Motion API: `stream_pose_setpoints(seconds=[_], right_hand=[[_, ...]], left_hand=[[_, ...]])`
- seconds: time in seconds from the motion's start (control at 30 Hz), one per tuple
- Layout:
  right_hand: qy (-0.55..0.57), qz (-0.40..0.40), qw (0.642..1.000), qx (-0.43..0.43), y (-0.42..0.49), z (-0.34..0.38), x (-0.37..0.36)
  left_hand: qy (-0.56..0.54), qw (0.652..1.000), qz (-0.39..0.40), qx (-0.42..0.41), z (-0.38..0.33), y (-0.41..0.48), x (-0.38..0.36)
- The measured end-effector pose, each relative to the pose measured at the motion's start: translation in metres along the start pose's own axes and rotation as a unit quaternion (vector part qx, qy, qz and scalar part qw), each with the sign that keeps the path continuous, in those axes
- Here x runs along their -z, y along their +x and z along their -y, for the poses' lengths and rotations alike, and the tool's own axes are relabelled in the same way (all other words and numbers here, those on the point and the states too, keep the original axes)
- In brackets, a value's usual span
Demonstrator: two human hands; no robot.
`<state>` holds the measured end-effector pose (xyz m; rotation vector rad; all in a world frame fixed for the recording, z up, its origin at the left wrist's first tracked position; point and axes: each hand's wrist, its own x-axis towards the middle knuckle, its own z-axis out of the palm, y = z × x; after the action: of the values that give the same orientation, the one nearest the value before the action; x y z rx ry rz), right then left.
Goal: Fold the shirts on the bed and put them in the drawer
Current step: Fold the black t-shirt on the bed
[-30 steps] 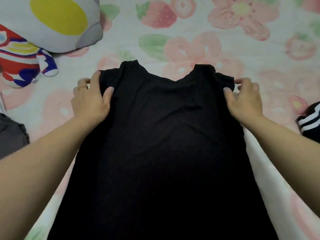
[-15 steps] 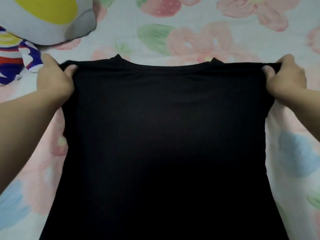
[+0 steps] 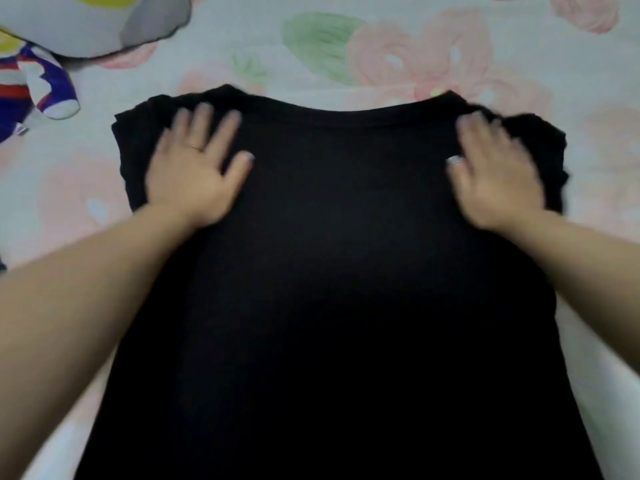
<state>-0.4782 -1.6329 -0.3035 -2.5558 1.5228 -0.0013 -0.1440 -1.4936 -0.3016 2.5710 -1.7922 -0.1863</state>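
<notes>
Floral bedsheet [image 3: 381, 46] lies under the black shirt [image 3: 346, 271], spread flat. Your left hand [image 3: 194, 168] and right hand [image 3: 495, 174] press its shoulders with straight, released fingers, likely smoothing it before folding; sleeves bunch just outside each palm.

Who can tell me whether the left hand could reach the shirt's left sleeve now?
Probably yes: the left hand lies flat on the black shirt right beside that sleeve, nothing between.

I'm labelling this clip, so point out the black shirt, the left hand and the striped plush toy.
black shirt [image 3: 346, 271], head view, middle of its body
left hand [image 3: 194, 174], head view, back of the hand
striped plush toy [image 3: 52, 86], head view, its blue-and-white limb
</notes>
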Motion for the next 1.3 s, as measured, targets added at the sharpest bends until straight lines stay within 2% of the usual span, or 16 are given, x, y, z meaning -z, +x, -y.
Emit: stream_pose_setpoints(seconds=[0.1,0.17,0.2,0.27,0.33,0.37,0.53,0.6,0.67,0.73,0.83,1.03,1.1,1.13,1.2,1.3], right_hand=[[-0.049,0.009,0.991,-0.123,0.011,-0.034,0.021],[-0.027,-0.031,0.985,-0.168,0.005,-0.004,0.027],[0.01,-0.06,0.988,-0.14,-0.005,0.025,0.026],[0.073,-0.072,0.995,0.007,-0.045,0.087,0.01],[0.06,-0.03,0.989,0.131,-0.091,0.119,-0.011],[0.04,-0.003,0.99,0.137,-0.1,0.11,-0.016],[-0.026,-0.002,0.996,-0.089,-0.104,-0.017,-0.001],[-0.027,-0.01,0.992,-0.122,-0.114,-0.014,0.01],[0.004,-0.045,0.996,-0.078,-0.136,0.029,0.009],[0.046,-0.062,0.996,0.036,-0.173,0.085,-0.004],[0.041,0.016,0.991,0.126,-0.221,0.114,-0.025],[-0.002,0.053,0.989,-0.138,-0.25,0.014,-0.007],[0.001,0.044,0.985,-0.166,-0.27,0.022,0.002],[0.005,0.035,0.99,-0.139,-0.282,0.039,0.003],[0.026,0.032,0.999,-0.019,-0.306,0.084,-0.006],[0.036,0.071,0.991,0.109,-0.327,0.12,-0.024]], left_hand=[[0.033,0.995,0.016,0.089,0.035,0.014,0.021],[0.018,0.993,-0.046,0.105,0.011,0.003,0.029],[-0.005,0.993,-0.081,0.083,-0.014,-0.011,0.028],[-0.049,0.994,-0.099,-0.025,-0.071,-0.056,0.015],[-0.038,0.993,-0.053,-0.103,-0.097,-0.1,-0.004],[-0.03,0.995,-0.016,-0.095,-0.088,-0.109,-0.009],[-0.008,0.995,0.0,0.102,0.026,-0.111,-0.001],[-0.017,0.988,-0.017,0.155,0.031,-0.126,0.009],[-0.036,0.989,-0.056,0.133,-0.005,-0.154,0.01],[-0.045,0.996,-0.073,0.03,-0.059,-0.193,0.002],[-0.035,0.998,0.003,-0.044,-0.089,-0.247,-0.016],[-0.03,0.982,0.054,0.179,0.009,-0.298,-0.014],[-0.058,0.966,0.037,0.248,0.002,-0.309,-0.006],[-0.067,0.966,0.021,0.248,-0.013,-0.313,-0.002],[-0.073,0.986,0.004,0.15,-0.058,-0.325,-0.005],[-0.067,0.996,0.058,0.008,-0.099,-0.345,-0.014]])
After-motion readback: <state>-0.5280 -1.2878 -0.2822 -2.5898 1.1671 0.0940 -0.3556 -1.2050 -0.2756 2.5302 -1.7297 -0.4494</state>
